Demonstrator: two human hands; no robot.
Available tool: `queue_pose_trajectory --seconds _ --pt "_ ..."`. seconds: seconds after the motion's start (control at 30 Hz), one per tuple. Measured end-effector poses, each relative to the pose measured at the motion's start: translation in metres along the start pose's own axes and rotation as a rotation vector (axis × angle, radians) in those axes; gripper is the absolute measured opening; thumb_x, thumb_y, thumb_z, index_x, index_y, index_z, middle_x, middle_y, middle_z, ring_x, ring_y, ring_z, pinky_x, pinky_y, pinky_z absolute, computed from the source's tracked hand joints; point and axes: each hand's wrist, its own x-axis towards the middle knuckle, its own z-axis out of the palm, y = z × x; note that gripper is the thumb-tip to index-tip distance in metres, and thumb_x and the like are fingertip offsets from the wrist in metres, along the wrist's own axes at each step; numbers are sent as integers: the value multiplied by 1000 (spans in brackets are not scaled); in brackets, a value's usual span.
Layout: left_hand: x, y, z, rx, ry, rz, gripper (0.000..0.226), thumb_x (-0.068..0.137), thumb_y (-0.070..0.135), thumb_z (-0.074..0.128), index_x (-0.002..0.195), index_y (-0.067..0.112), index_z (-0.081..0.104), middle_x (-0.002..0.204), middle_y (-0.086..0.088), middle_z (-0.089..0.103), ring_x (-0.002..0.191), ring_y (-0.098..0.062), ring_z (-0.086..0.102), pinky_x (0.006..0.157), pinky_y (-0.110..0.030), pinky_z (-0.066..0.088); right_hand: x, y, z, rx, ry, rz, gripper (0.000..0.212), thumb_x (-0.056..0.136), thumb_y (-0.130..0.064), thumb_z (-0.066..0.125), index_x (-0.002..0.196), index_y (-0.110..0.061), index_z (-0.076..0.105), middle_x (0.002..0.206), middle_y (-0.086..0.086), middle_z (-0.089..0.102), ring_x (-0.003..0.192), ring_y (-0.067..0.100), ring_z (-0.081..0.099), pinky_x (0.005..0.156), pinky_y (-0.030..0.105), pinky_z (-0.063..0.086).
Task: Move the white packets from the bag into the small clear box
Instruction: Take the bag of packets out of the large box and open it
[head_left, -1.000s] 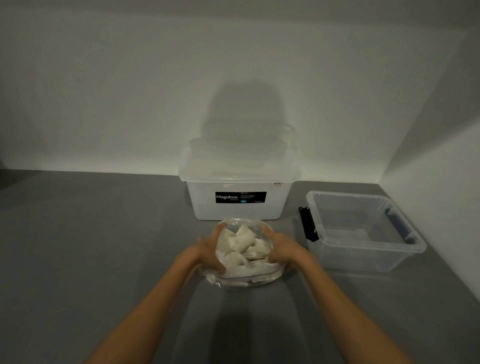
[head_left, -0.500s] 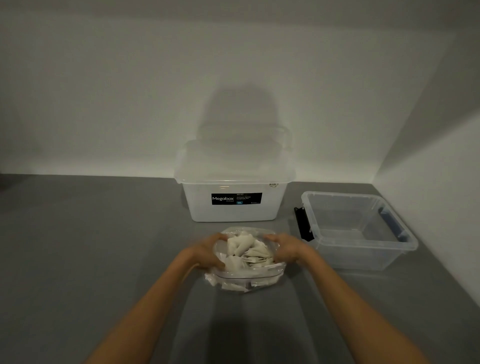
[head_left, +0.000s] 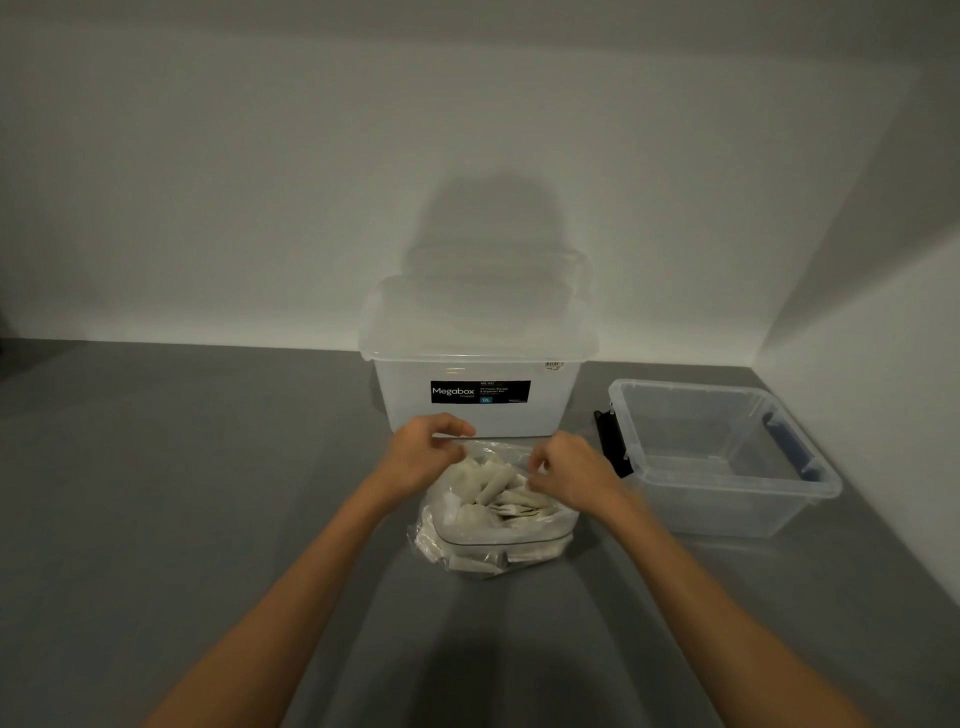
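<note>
Left hand (head_left: 423, 457) and right hand (head_left: 569, 470) each pinch the bag (head_left: 493, 540) of white packets (head_left: 493, 488)

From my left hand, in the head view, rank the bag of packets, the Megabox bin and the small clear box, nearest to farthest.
1. bag of packets: pinched at its mouth by the left hand, directly at the hand.
2. Megabox bin: just behind the hand, against the wall.
3. small clear box: far to the right, beyond the right hand.
</note>
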Motion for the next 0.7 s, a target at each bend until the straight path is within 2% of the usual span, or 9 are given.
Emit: queue_pose_trajectory --seconds 0.1,0.23,0.37,0.43,0.53,0.63,0.7 --pt "0 2 4 -21 9 16 24 85 2 62 105 12 70 110 0 68 103 -14 64 95 -30 50 1 5 8 55 -59 47 10 84 -14 65 84 -13 75 89 4 71 81 17 65 74 35 56" --pt "-1 4 8 -19 -4 44 23 85 0 62 104 11 70 105 -4 70 98 -17 65 90 -29 53 2 9 -4 99 -50 80 14 90 -14 59 85 -11 72 84 -2 70 77 14 66 73 34 56" --pt "-2 11 13 -50 -37 60 26 83 2 64 105 14 68 105 -4 69 91 -11 66 81 -16 52 4 5 -38 142 -75 7 12 89 -15 60 80 -19 66 82 -8 66 83 12 64 80 31 53" --pt "-2 18 16 -63 -79 83 33 81 10 70 112 21 64 109 1 66 95 -11 65 85 -21 53 4 -1 -56 114 -110 -51 19 88 -15 60 73 -26 62 83 -8 67 84 11 64 81 29 52" --pt "-1 29 21 -43 -151 125 48 78 22 75 123 26 58 113 5 62 100 -11 61 88 -25 52 3 -13 -74 75 -158 -115 14 89 -15 60 78 -23 64 87 -6 68 83 10 64 81 29 52" --pt "0 35 25 -103 -181 135 37 80 12 73 115 17 64 101 -2 68 87 -14 67 81 -26 55 1 -24 -83 124 -127 -155 9 89 -18 62 83 -21 67 82 -7 65 70 3 59 73 23 50" --pt "-3 35 26 -227 -161 62 25 82 7 70 106 11 67 96 -8 68 80 -14 66 71 -23 55 -1 -26 -83 236 -68 -144 7 91 -20 61 86 -20 67 77 -11 64 64 2 59 65 17 46"
